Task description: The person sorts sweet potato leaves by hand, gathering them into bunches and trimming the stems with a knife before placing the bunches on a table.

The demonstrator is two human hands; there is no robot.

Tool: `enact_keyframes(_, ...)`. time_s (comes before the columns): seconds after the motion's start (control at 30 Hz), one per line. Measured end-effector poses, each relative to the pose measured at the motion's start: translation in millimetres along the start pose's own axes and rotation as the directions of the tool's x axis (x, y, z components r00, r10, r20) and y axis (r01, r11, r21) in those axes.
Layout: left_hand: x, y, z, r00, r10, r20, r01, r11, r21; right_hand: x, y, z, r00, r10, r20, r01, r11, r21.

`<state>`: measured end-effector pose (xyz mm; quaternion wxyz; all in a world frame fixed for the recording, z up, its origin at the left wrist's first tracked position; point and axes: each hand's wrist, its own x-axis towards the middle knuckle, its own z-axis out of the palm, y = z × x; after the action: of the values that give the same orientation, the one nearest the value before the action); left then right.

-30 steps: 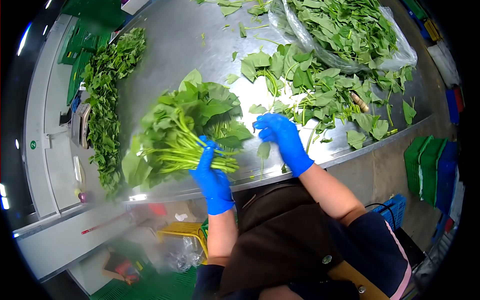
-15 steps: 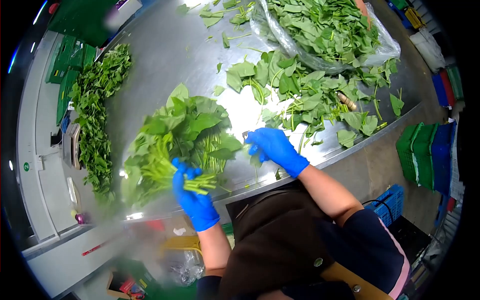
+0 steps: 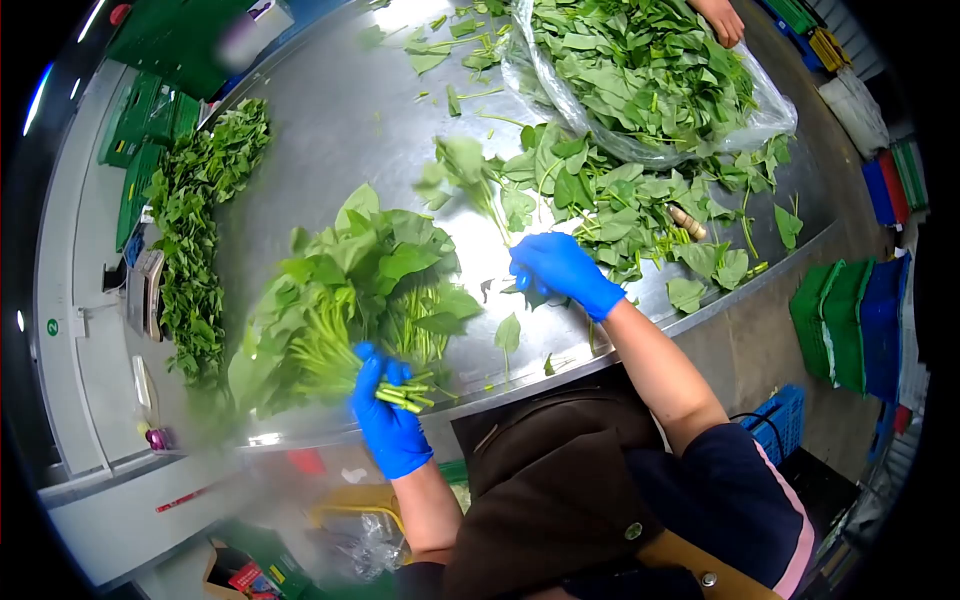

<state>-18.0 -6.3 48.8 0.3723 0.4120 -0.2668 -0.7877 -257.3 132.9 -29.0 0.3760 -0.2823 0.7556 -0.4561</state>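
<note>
Upper L of frame: stacked green crates [image 3: 150, 115]. Far L: rnd green "2" sign [image 3: 52, 327] on pale wall [image 3: 62, 390]. Btm L: open cardboard box [image 3: 216, 572] w/ red item [image 3: 248, 578] inside. Btm ctr-L: yellow frame [image 3: 345, 495], crumpled clear plastic [image 3: 372, 543] beside it. R edge: green crates [image 3: 845, 320] next to blue crate [image 3: 884, 325]. Lwr R: lt-blue basket [image 3: 785, 420], black cable [image 3: 765, 416] at it. Upper R: whitish sack [image 3: 855, 110].
</note>
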Motion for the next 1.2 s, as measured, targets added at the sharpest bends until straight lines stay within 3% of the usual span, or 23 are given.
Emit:
enact_keyframes(0.07, -12.9, -3.6, 28.7, 0.993, 0.031, -0.112, -0.021, 0.995, 0.093, -9.4, 3.8, 0.5, 0.978, -0.02, 0.21, -0.065, 0.917, 0.393)
enact_keyframes(0.1, -11.5, -7.8, 30.9, 0.997, 0.027, -0.071, -0.019, 0.993, 0.114, -20.6, -7.7, -0.3, 0.972, -0.122, 0.201, 0.03, 0.912, 0.41)
enact_keyframes(0.17, -9.2, -16.4, 31.1, 1.0, 0.017, 0.002, -0.017, 0.987, 0.16, -35.6, -28.6, -2.4, 0.947, -0.171, 0.272, 0.003, 0.851, 0.525)
enact_keyframes(0.2, -11.7, -20.2, 40.3, 0.997, 0.047, -0.06, -0.033, 0.978, 0.206, -42.3, -37.0, -1.0, 0.938, -0.17, 0.303, -0.033, 0.824, 0.565)
enact_keyframes(0.23, -6.7, -26.0, 34.3, 0.999, 0.044, 0.02, -0.047, 0.978, 0.204, -44.6, -39.1, -0.3, 0.92, -0.173, 0.352, -0.027, 0.867, 0.498)
enact_keyframes(0.33, -7.0, -34.6, 43.5, 0.99, 0.021, 0.141, -0.059, 0.959, 0.276, -54.7, -45.6, 7.2, 0.851, -0.219, 0.478, -0.115, 0.81, 0.575)
enact_keyframes(0.4, -13.0, -39.1, 49.9, 0.987, -0.023, 0.162, -0.019, 0.968, 0.25, -57.8, -42.2, 16.7, 0.795, -0.16, 0.585, -0.259, 0.783, 0.566)
enact_keyframes(0.53, -15.5, -41.6, 44.1, 0.986, -0.095, 0.139, 0.057, 0.966, 0.252, -53.1, -27.0, 21.7, 0.714, -0.153, 0.683, -0.32, 0.796, 0.513)
enact_keyframes(0.63, -15.9, -44.3, 45.3, 0.991, -0.032, 0.128, -0.002, 0.965, 0.261, -54.4, -34.9, 25.1, 0.859, -0.305, 0.412, 0.146, 0.916, 0.373)
enact_keyframes(0.67, -19.2, -46.9, 51.1, 0.992, 0.042, 0.119, -0.073, 0.959, 0.272, -55.5, -42.4, 27.8, 0.912, -0.312, 0.266, 0.22, 0.92, 0.324)
enact_keyframes(0.77, -30.5, -53.7, 68.7, 0.976, 0.201, 0.088, -0.219, 0.921, 0.322, -56.8, -61.5, 37.4, 0.982, -0.185, 0.025, 0.18, 0.974, 0.136)
enact_keyframes(0.8, -31.9, -54.6, 69.7, 0.973, 0.216, 0.075, -0.229, 0.911, 0.343, -56.5, -57.8, 45.1, 0.98, -0.184, -0.08, 0.197, 0.955, 0.22)
enact_keyframes(0.93, -26.7, -54.6, 59.3, 0.954, 0.3, 0.006, -0.287, 0.906, 0.311, -62.3, -56.9, 51.2, 0.992, -0.114, -0.061, 0.129, 0.836, 0.533)
enact_keyframes(1.0, -23.4, -49.8, 55.7, 0.954, 0.3, -0.022, -0.284, 0.922, 0.262, -73.7, -66.3, 50.8, 0.999, -0.032, -0.02, 0.037, 0.732, 0.681)
enact_keyframes(1.1, -8.6, -39.3, 32.6, 0.966, 0.146, -0.212, -0.119, 0.984, 0.135, -74.1, -55.5, 57.3, 0.991, -0.034, -0.127, 0.131, 0.353, 0.926)
enact_keyframes(1.13, -5.0, -30.9, 24.9, 0.977, 0.129, -0.169, -0.124, 0.991, 0.04, -70.5, -52.5, 52.0, 0.945, -0.077, -0.317, 0.301, 0.581, 0.757)
enact_keyframes(1.17, -2.1, -20.9, 18.9, 0.974, 0.145, -0.175, -0.143, 0.989, 0.023, -68.0, -52.9, 40.4, 0.943, -0.02, -0.331, 0.262, 0.656, 0.708)
enact_keyframes(1.2, 0.6, -12.5, 13.0, 0.971, 0.153, -0.182, -0.155, 0.988, 0.006, -61.0, -40.6, 21.5, 0.975, -0.011, -0.221, 0.162, 0.719, 0.676)
